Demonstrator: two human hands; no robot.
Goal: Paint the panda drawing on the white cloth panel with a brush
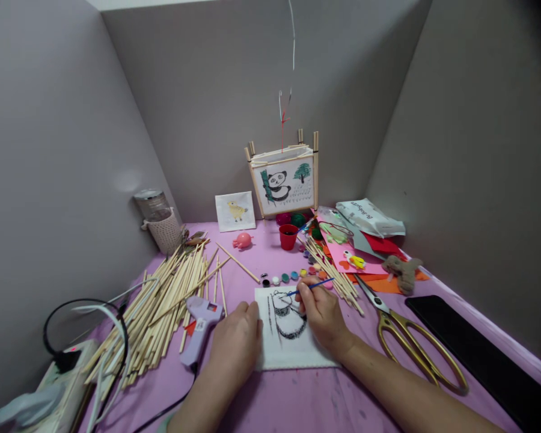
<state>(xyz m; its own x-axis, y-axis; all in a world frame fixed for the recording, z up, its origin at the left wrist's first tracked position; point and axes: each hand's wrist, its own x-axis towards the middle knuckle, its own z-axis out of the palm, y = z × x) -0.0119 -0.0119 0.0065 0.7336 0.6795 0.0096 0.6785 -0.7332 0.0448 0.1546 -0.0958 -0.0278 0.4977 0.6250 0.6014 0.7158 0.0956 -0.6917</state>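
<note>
A white sheet [297,355] lies flat on the pink tabletop, bearing a black painted panda beside upright bamboo-like strokes. Between the thumb and fingers of my right hand [322,313] is a thin blue paintbrush [313,285], its tip over the panda's head. My left hand [238,334] is closed at the sheet's left edge, thumb against it, the other fingers partly hidden. Just beyond the sheet stands a row of small paint pots [285,277]. Farther back is a red cup [288,237] of dark liquid.
Left are a lilac glue gun [201,328], a heap of wooden sticks [171,313] and a power strip [67,373] with cables. Right lie gold-handled scissors [406,337] and a black slab [478,355]. A stick-framed panda lantern [283,186] hangs at the back.
</note>
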